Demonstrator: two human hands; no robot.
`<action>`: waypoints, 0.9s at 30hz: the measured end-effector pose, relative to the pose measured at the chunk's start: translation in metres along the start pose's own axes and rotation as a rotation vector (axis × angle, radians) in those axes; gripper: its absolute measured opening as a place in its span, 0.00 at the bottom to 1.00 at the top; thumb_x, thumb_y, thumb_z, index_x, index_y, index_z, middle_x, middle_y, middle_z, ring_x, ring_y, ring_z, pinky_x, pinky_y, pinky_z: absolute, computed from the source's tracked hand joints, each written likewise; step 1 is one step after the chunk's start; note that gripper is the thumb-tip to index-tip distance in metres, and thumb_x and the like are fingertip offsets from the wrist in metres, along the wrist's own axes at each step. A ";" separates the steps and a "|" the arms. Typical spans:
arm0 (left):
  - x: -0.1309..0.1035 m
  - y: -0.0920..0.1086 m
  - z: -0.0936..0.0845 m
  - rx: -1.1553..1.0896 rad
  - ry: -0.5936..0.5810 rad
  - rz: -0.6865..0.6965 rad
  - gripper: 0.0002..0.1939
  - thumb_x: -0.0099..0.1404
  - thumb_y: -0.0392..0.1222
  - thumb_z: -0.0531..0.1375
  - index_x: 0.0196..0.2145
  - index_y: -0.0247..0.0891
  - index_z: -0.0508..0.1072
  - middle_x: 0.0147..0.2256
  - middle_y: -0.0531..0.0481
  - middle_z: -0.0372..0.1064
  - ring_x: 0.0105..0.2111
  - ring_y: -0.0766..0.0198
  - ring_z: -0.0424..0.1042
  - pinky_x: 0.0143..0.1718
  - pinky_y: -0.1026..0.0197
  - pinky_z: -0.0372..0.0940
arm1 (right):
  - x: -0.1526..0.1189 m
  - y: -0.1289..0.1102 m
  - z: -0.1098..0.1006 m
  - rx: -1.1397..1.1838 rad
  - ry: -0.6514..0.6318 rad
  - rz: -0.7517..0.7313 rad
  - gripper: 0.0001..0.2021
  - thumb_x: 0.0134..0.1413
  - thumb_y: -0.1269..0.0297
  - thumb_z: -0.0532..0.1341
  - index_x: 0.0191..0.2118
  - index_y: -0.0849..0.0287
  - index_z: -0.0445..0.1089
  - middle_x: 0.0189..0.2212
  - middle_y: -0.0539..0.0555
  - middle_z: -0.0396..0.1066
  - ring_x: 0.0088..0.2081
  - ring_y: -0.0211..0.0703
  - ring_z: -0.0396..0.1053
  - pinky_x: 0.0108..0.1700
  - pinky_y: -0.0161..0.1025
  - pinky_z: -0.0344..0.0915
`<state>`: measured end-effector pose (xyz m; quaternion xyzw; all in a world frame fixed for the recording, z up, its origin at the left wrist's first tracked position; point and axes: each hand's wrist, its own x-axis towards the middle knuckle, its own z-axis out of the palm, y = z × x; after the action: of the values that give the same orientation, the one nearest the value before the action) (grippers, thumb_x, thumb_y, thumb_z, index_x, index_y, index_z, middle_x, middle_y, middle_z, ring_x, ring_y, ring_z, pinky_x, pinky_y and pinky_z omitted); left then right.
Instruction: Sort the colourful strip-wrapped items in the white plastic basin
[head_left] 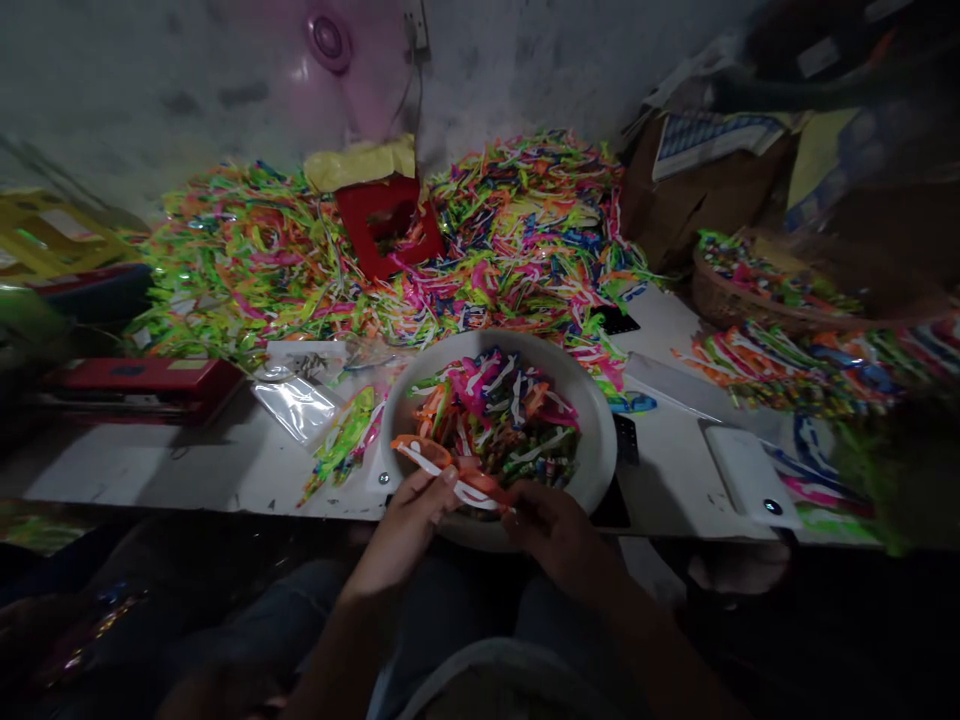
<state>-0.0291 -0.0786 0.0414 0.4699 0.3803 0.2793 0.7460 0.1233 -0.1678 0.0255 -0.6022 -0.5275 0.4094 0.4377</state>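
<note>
Over the near rim of a round white basin (602, 470), both hands hold a long orange-and-white plastic piece (427, 455); its exact kind I cannot make out. My left hand (415, 515) pinches it near the middle between thumb and fingers. At the piece's right end, my right hand (559, 535) has its fingers closed, partly in shadow. Many similar pieces (499, 390) in pink, orange, purple and green, with white strips, lie inside the basin.
A large heap of bright plastic pieces (262, 260) covers the back of the table, around a red frame-like box (349, 225). Clear bags (296, 395) and a red box (150, 388) lie left. Rightward are a white phone-like device (746, 470), laid-out pieces (780, 365) and a basket (720, 295).
</note>
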 end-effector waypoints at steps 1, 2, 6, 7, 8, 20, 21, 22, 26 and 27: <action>0.000 0.005 -0.006 0.016 0.037 0.006 0.18 0.57 0.50 0.58 0.39 0.33 0.72 0.28 0.48 0.72 0.27 0.65 0.69 0.30 0.65 0.62 | 0.004 -0.002 0.000 -0.099 0.000 -0.027 0.15 0.55 0.52 0.54 0.33 0.60 0.68 0.28 0.51 0.69 0.32 0.39 0.65 0.34 0.33 0.59; 0.001 0.011 -0.015 0.072 0.107 0.034 0.19 0.56 0.50 0.59 0.40 0.34 0.72 0.27 0.48 0.72 0.26 0.65 0.68 0.29 0.65 0.62 | 0.009 -0.003 0.000 -0.221 -0.005 -0.053 0.16 0.53 0.50 0.55 0.37 0.59 0.69 0.33 0.52 0.71 0.36 0.42 0.67 0.38 0.35 0.60; 0.016 0.041 -0.072 0.536 0.607 0.294 0.24 0.54 0.56 0.58 0.41 0.34 0.70 0.25 0.51 0.71 0.25 0.64 0.68 0.27 0.65 0.61 | 0.037 -0.001 -0.009 -0.783 -0.187 0.023 0.21 0.51 0.47 0.56 0.44 0.57 0.70 0.40 0.58 0.72 0.43 0.51 0.67 0.45 0.42 0.59; 0.022 0.048 -0.089 0.657 0.689 0.312 0.26 0.56 0.57 0.56 0.44 0.35 0.69 0.26 0.50 0.71 0.25 0.62 0.68 0.28 0.64 0.61 | 0.043 0.000 -0.011 -0.889 -0.277 0.097 0.20 0.52 0.48 0.55 0.42 0.57 0.71 0.38 0.59 0.72 0.41 0.51 0.69 0.43 0.42 0.60; 0.029 0.053 -0.105 0.780 0.746 0.299 0.28 0.57 0.58 0.53 0.47 0.35 0.67 0.28 0.48 0.72 0.26 0.60 0.69 0.29 0.62 0.62 | 0.049 0.003 -0.012 -0.962 -0.346 0.155 0.19 0.52 0.50 0.56 0.40 0.59 0.72 0.37 0.60 0.73 0.40 0.52 0.70 0.41 0.42 0.61; 0.095 0.030 -0.046 1.513 0.174 0.220 0.16 0.62 0.42 0.51 0.45 0.36 0.70 0.40 0.38 0.72 0.41 0.54 0.71 0.41 0.58 0.63 | 0.062 0.021 -0.002 -1.068 -0.491 0.216 0.15 0.42 0.68 0.59 0.38 0.68 0.74 0.35 0.68 0.73 0.38 0.57 0.71 0.37 0.44 0.65; 0.101 0.026 -0.037 1.552 0.191 0.195 0.16 0.62 0.41 0.52 0.45 0.34 0.70 0.39 0.35 0.72 0.40 0.52 0.71 0.40 0.56 0.63 | 0.061 0.019 -0.003 -1.073 -0.496 0.226 0.14 0.41 0.69 0.59 0.37 0.69 0.74 0.34 0.68 0.73 0.38 0.58 0.71 0.37 0.45 0.65; 0.106 0.023 -0.031 1.570 0.210 0.185 0.16 0.62 0.40 0.52 0.44 0.31 0.70 0.38 0.33 0.72 0.39 0.51 0.72 0.39 0.55 0.63 | 0.061 0.018 -0.003 -1.076 -0.495 0.232 0.14 0.41 0.70 0.59 0.37 0.69 0.74 0.34 0.68 0.73 0.38 0.59 0.71 0.36 0.45 0.65; 0.119 0.015 -0.029 1.573 0.195 0.211 0.16 0.61 0.39 0.52 0.44 0.28 0.70 0.38 0.31 0.71 0.39 0.50 0.72 0.39 0.55 0.63 | 0.059 0.011 -0.006 -1.055 -0.430 0.222 0.14 0.41 0.70 0.58 0.36 0.67 0.74 0.34 0.67 0.74 0.38 0.58 0.71 0.36 0.44 0.65; 0.119 0.015 -0.032 1.571 0.178 0.220 0.16 0.61 0.38 0.52 0.45 0.29 0.70 0.38 0.31 0.71 0.40 0.50 0.71 0.40 0.55 0.63 | 0.058 0.010 -0.007 -1.043 -0.404 0.212 0.13 0.42 0.71 0.57 0.36 0.67 0.73 0.34 0.66 0.74 0.38 0.58 0.71 0.36 0.43 0.64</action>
<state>0.0098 0.0349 0.0101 0.8691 0.4753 0.0382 0.1316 0.1390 -0.1118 0.0161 -0.6981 -0.6697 0.2433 -0.0708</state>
